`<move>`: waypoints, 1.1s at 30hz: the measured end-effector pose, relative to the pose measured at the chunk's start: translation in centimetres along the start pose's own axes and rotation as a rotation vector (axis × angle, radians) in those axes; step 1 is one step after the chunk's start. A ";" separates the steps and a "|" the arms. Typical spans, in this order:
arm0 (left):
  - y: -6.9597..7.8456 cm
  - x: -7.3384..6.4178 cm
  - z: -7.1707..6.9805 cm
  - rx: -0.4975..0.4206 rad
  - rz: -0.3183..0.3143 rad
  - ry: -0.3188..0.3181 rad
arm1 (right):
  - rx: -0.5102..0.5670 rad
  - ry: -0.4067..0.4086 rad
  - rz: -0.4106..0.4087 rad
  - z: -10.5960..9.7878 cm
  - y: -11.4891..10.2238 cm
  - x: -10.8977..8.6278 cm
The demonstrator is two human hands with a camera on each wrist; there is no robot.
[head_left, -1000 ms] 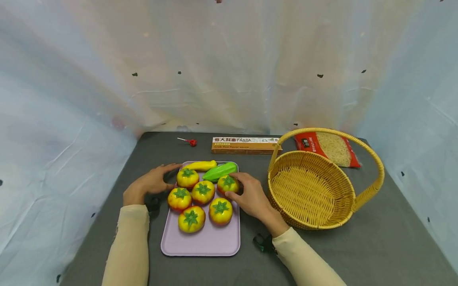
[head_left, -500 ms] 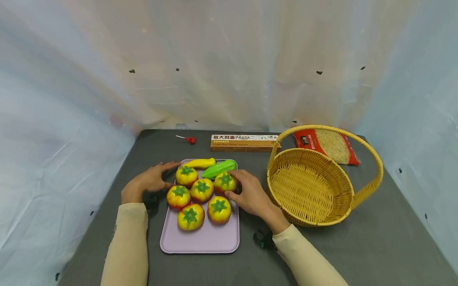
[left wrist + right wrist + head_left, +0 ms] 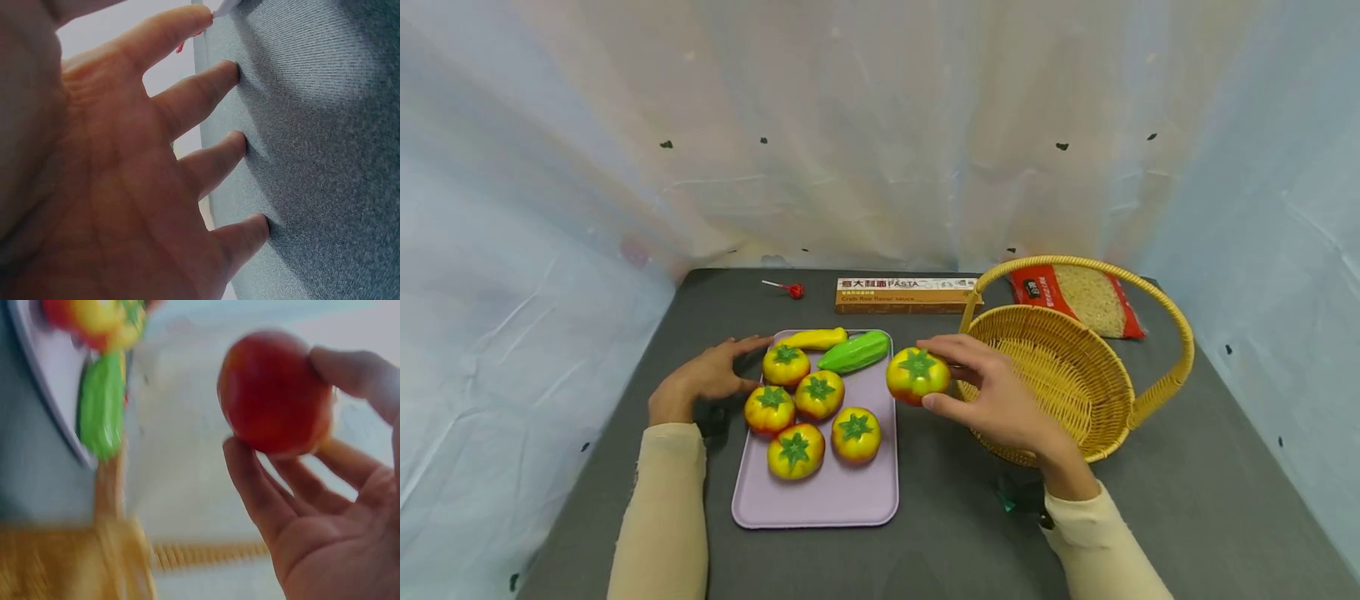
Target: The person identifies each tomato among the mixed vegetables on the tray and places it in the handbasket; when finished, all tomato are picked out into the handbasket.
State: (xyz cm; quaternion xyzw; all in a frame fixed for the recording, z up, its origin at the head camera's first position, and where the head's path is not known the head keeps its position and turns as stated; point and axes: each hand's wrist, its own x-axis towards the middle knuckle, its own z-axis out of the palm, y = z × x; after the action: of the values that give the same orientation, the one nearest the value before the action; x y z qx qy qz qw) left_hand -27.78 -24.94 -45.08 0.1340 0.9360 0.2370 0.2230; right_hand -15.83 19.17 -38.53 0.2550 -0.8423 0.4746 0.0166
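My right hand (image 3: 1000, 396) pinches a yellow-and-red tomato (image 3: 917, 375) with a green star-shaped top, between thumb and fingers. It is held up between the tray and the basket; its red underside shows in the right wrist view. At the left edge of the lilac tray (image 3: 812, 504), my left hand (image 3: 707, 375) has its fingers spread, fingertips on the grey cloth in the left wrist view. On the tray lie several more tomatoes (image 3: 795, 451), a green ridged vegetable (image 3: 854, 352) and a curved yellow one (image 3: 812, 338).
A yellow wicker basket (image 3: 1123, 442) with a tall arched handle stands right of the tray. Behind are a pasta box (image 3: 908, 297), a red bag of dry pasta (image 3: 1090, 300) and a red lollipop (image 3: 795, 290). Pale sheeting (image 3: 865, 150) surrounds the table.
The right hand has lifted the tomato off the tray's right side and carried it rightward toward the basket. The left hand keeps its place; the head view has shifted slightly.
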 end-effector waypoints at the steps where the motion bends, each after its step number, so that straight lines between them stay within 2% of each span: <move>1: 0.0 0.0 0.0 0.000 -0.003 0.000 | -0.001 0.003 -0.001 -1.0 0.1 -0.8; 5: 0.2 0.2 -0.1 0.004 -0.006 -0.003 | -0.014 0.038 0.010 -4.7 1.0 -4.3; 8: 0.2 0.3 -0.1 0.010 -0.007 -0.006 | -0.016 0.084 0.049 -6.7 1.9 -6.7; 11: 0.3 0.3 -0.2 0.011 -0.016 -0.010 | -0.014 0.130 0.097 -7.9 2.7 -8.4; 14: 0.3 0.2 -0.3 0.011 -0.021 -0.013 | -0.025 0.153 0.128 -8.3 3.4 -9.2; 18: 0.2 0.1 -0.4 0.011 -0.028 -0.016 | -0.015 0.155 0.154 -8.2 4.1 -8.9; 26: 0.2 -0.1 -0.3 0.006 -0.024 -0.011 | -0.018 0.096 0.150 -7.1 5.5 -6.4; 33: 0.1 -0.1 -0.2 0.004 -0.017 -0.004 | -0.023 0.051 0.192 -5.9 6.2 -4.9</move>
State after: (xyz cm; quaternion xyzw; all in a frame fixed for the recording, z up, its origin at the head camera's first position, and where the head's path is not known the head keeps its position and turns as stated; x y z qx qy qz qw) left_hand -27.73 -24.93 -44.86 0.1271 0.9371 0.2332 0.2265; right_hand -15.58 28.60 -41.50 0.1607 -0.8675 0.4707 -0.0046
